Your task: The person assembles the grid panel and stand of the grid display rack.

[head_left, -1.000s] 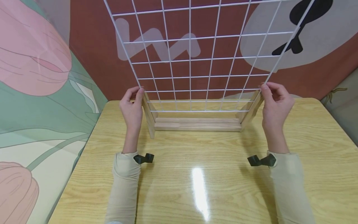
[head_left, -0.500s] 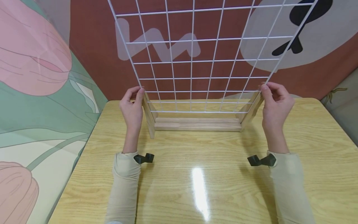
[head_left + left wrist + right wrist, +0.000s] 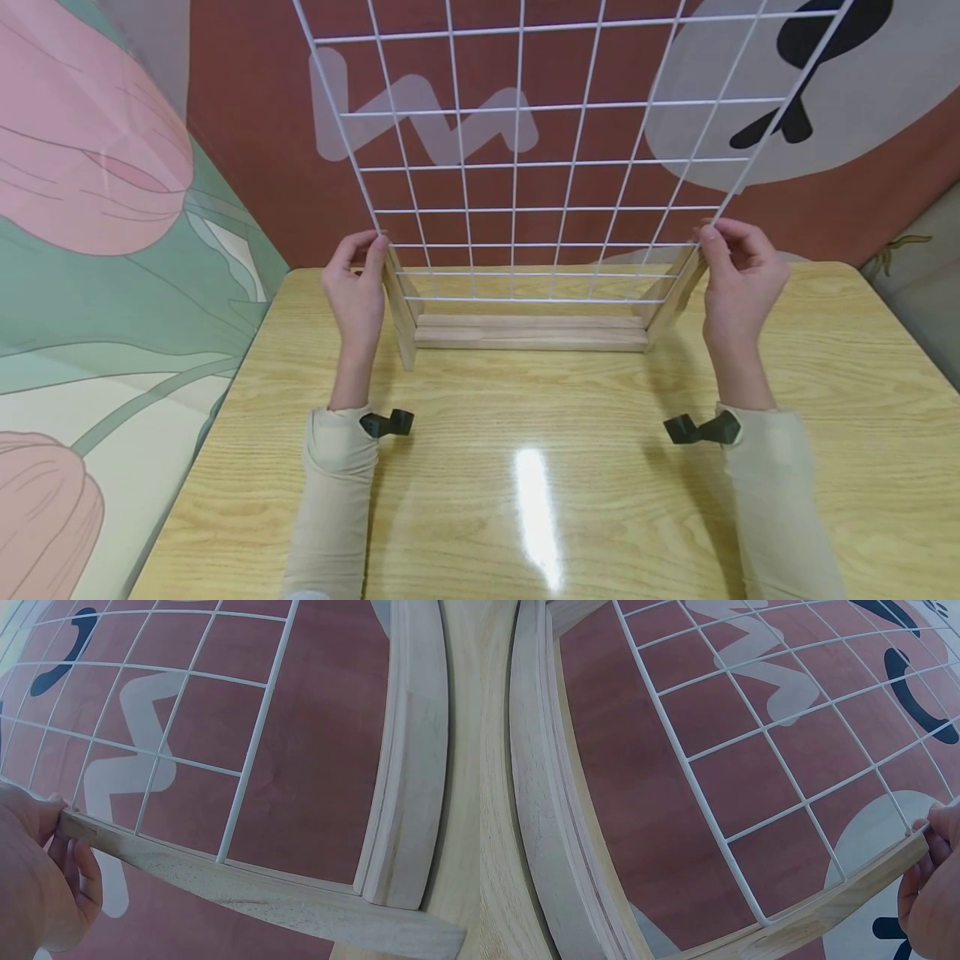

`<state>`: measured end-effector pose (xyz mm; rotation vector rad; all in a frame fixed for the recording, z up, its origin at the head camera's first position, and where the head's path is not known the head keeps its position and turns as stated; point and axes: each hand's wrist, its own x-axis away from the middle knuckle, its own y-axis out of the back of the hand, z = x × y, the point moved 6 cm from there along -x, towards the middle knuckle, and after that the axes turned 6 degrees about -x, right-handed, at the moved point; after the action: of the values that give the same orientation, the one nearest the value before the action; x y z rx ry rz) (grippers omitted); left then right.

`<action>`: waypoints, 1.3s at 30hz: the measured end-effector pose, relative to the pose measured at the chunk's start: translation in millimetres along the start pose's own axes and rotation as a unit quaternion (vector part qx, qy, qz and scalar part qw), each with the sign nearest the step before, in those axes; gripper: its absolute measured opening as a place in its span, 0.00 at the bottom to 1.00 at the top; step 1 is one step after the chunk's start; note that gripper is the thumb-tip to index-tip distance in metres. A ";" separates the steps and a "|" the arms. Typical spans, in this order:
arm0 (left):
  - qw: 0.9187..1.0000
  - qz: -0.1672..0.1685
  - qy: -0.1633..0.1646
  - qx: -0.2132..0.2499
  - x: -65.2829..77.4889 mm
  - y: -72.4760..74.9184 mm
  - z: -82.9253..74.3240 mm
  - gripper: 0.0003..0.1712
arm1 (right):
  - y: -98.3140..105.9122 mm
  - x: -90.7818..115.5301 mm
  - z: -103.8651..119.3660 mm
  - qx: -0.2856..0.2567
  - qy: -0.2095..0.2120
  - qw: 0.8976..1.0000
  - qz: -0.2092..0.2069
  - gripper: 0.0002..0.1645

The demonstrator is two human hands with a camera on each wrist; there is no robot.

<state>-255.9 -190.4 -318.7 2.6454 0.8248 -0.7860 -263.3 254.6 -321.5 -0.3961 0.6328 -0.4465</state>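
A white wire grid panel [image 3: 514,166] stands between two wooden uprights of a low wooden stand [image 3: 532,335]. My left hand [image 3: 355,292] pinches the panel's left edge wire with thumb and fingers, right at the top of the left upright [image 3: 406,329]. On the other side my right hand [image 3: 742,287] pinches the right edge wire at the top of the right upright [image 3: 678,292]. In the left wrist view the panel's bottom wire stays apart from the base bar [image 3: 416,765]. The right wrist view shows a similar gap. The panel's top lies out of frame.
The stand rests on a light wood-grain table [image 3: 480,500] near its back edge. Behind it rises a red patterned wall [image 3: 255,167], and a flowered wall [image 3: 90,300] borders the left side. Small black wrist devices [image 3: 701,429] sit on both sleeves.
The wire panel has shifted slightly to the right, and its bars have dropped a little in the head view, mostly in the first half second. Both hands stay in place.
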 end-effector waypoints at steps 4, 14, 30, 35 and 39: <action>1.000 -0.002 -0.013 -0.009 0.5 -0.3 -0.4 0.12 | 0.3 0.0 0.7 0.026 0.002 1.000 0.000 0.06; 1.000 -0.005 -0.012 -0.015 -0.4 0.3 3.8 0.13 | 1.8 -0.7 -0.2 0.066 0.009 0.998 0.004 0.03; 1.000 0.002 -0.013 -0.002 -0.2 -0.9 1.9 0.09 | 3.2 -0.3 0.8 0.057 0.004 0.998 -0.001 0.02; 1.000 0.000 -0.018 -0.001 -0.5 -0.6 1.6 0.07 | 3.4 -0.7 0.4 0.058 0.003 0.998 -0.002 0.06; 1.000 0.002 -0.018 -0.003 -0.6 -0.2 1.0 0.09 | 2.9 -0.9 0.5 0.058 0.002 0.998 -0.003 0.05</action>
<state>-256.8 -190.9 -319.2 2.6194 0.8119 -0.8273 -262.9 257.6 -322.1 -0.2868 0.6067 -0.4875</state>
